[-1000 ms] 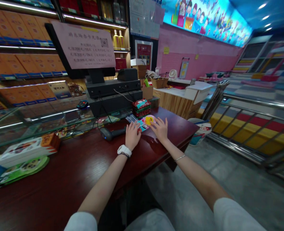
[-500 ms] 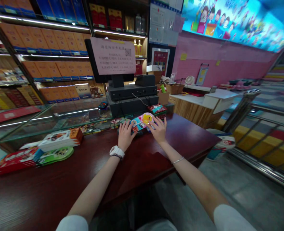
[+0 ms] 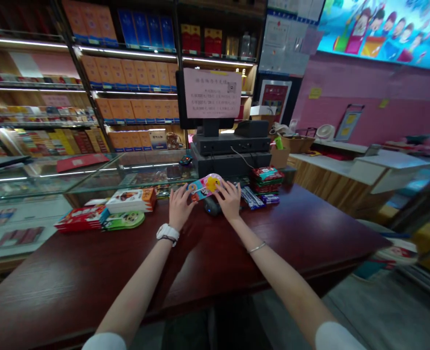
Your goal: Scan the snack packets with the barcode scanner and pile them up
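Note:
Both my hands hold a colourful toy package (image 3: 205, 186) with a yellow cartoon figure, lifted just above the dark red counter (image 3: 237, 248). My left hand (image 3: 179, 206), with a white watch on the wrist, grips its left end. My right hand (image 3: 229, 199), with a thin bracelet on the wrist, grips its right end. A dark barcode scanner (image 3: 212, 206) lies on the counter just under the package, between my hands.
A register with a pink sign on its screen (image 3: 212, 93) stands behind the package. A stack of red packets (image 3: 266, 177) lies right of it; flat boxed toys (image 3: 132, 200) and red packs (image 3: 80, 218) lie left. A glass display case (image 3: 91, 175) and stocked shelves stand behind.
The package has been lifted off the counter by both hands and carried left, over the scanner. My view has turned left, showing more shelves.

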Available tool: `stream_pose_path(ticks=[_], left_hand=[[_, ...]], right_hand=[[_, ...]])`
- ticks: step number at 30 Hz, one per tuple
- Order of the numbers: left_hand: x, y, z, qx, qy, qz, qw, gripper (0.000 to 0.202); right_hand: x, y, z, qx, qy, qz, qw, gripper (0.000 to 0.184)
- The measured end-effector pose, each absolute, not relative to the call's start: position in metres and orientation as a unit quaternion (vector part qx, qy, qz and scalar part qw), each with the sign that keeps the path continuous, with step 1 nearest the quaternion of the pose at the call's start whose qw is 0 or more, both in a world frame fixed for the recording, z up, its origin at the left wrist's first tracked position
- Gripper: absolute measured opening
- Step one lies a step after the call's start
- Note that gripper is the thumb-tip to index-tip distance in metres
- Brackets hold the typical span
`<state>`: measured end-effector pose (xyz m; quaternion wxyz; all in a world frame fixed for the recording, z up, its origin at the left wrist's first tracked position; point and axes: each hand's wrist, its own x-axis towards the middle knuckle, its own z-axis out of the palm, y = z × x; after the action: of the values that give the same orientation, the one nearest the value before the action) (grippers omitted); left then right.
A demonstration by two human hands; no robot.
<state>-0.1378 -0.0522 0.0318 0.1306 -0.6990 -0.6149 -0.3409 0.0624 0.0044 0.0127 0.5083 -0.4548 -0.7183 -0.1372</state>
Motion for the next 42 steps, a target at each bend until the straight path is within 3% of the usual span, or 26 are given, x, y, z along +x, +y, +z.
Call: stream_pose_path(ticks=[13,22,33,42], left_hand=[[-0.182,-0.066,0.023,-0.706,-0.626,-0.299,0.141,0.038],[-0.184,-0.068,0.023,-0.731,-0.606,-0.279,0.145,0.041],[-0.182,-0.066,0.022,-0.732,-0.608,-0.283,0.119,0.041],[-0.186,-0.06,0.023,-0.724,-0.597,-0.342,0.035,0.039]], right_hand=[[0.054,0.02,-0.006,-0.366,-0.796,-0.049,0.479,0.031],[0.055,0.022,-0.012,-0.364,-0.838,-0.026,0.406,0.062],[0.055,0.016,-0.008,-0.365,-0.835,-0.049,0.41,0.056],[0.055,0.012,-0.007,-0.354,-0.817,-0.116,0.44,0.037]])
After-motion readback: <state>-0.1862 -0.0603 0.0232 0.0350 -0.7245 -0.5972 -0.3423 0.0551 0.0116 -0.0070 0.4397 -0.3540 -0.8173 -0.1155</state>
